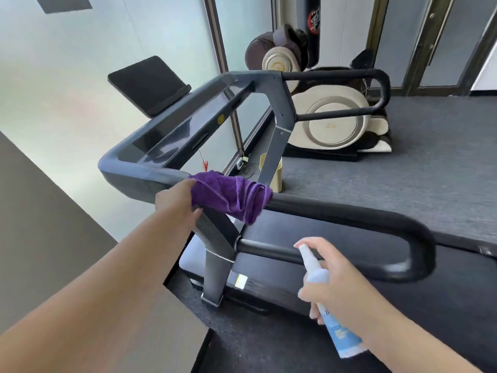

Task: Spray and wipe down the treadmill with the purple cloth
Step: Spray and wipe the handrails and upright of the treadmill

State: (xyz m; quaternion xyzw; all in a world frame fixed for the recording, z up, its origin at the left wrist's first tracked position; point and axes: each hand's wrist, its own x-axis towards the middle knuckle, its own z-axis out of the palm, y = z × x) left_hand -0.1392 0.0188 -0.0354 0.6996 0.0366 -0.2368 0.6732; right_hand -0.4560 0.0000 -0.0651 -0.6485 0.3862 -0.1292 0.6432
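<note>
The dark grey treadmill (172, 146) fills the middle of the view, its console frame rising toward a black tablet holder (148, 84). A purple cloth (231, 195) is draped over the near handrail where the grey frame meets the black foam grip. My left hand (178, 203) grips the cloth against the rail, thumb under it. My right hand (330, 286) holds a light blue spray bottle (318, 275) lower down, its white nozzle pointing up toward the black handrail loop (403, 224).
A cream and black elliptical machine (336, 122) stands behind the treadmill on grey carpet (416, 170). A pale glass wall (67, 76) lies to the left. A gold cup-like object (277, 179) sits by the far upright. The treadmill deck (336, 238) runs to the right.
</note>
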